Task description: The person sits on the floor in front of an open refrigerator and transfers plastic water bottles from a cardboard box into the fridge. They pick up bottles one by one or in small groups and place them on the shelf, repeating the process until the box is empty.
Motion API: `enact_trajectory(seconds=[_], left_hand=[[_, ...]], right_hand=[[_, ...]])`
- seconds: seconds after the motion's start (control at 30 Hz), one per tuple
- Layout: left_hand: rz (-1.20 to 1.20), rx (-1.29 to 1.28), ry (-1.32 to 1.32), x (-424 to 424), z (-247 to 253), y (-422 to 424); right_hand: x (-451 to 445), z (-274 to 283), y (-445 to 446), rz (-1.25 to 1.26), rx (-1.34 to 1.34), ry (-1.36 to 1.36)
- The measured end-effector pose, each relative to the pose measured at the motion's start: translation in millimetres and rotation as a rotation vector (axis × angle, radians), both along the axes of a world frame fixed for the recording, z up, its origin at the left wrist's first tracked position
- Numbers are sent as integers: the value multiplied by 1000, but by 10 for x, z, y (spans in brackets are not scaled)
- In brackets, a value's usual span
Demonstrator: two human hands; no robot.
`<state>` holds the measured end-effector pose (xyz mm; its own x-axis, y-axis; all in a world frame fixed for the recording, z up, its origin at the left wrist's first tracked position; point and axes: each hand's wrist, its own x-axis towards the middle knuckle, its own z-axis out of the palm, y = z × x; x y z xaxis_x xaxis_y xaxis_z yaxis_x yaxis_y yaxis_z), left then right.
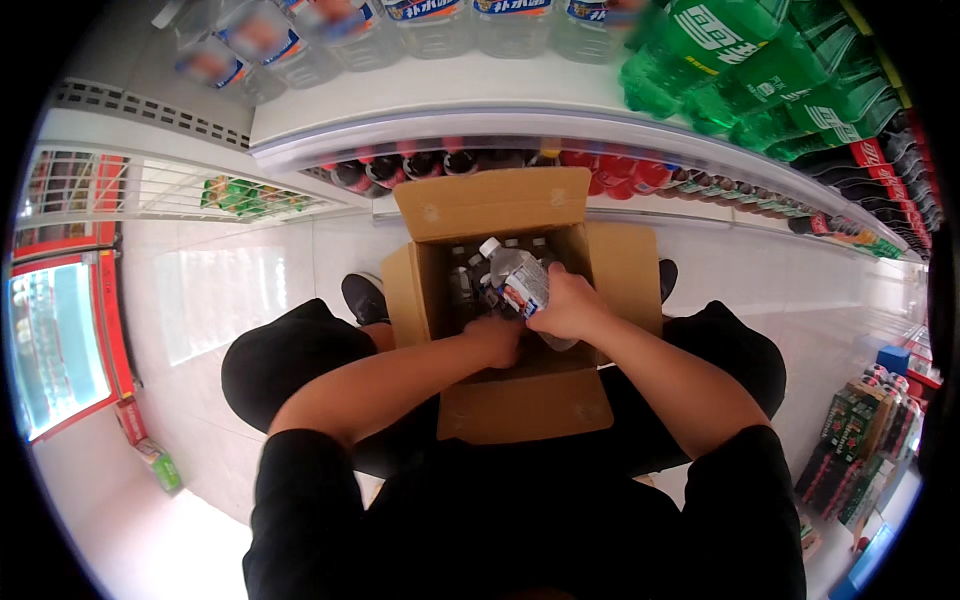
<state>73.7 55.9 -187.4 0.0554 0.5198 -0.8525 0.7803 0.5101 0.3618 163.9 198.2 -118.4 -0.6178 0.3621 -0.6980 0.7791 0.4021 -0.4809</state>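
Observation:
An open cardboard box (525, 411) stands between my knees with its flaps folded out. My right hand (571, 304) grips a clear plastic bottle (521, 281) with a white cap and a printed label, tilted over the box. My left hand (495, 339) reaches into the box below that bottle; its fingers are partly hidden, and whether they hold anything does not show. Several more clear bottles (460, 281) with pale caps stand inside the box, towards its far side.
Ahead, a white shelf (450, 97) holds clear bottles (431, 30) and green soda bottles (690, 52). Dark and red drinks (619, 171) fill the shelf beneath. A wire rack (82, 184) and a red-framed cooler (64, 337) are at left; stacked drink cases (851, 427) stand at right.

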Motion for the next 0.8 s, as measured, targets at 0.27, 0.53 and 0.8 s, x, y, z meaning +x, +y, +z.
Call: enact_trajectory(seconds=[0.27,0.53,0.8], left_hand=[[57,-165,375,317,-934,271],[-145,-243,210,-44,-981,-127],[-264,-262,472,105,-827,-98]], right_hand=[[18,-57,44,-58,22,-5],[-10,-84,12,-91,-20,-4],[55,-308,-17,-149,-61,-5]])
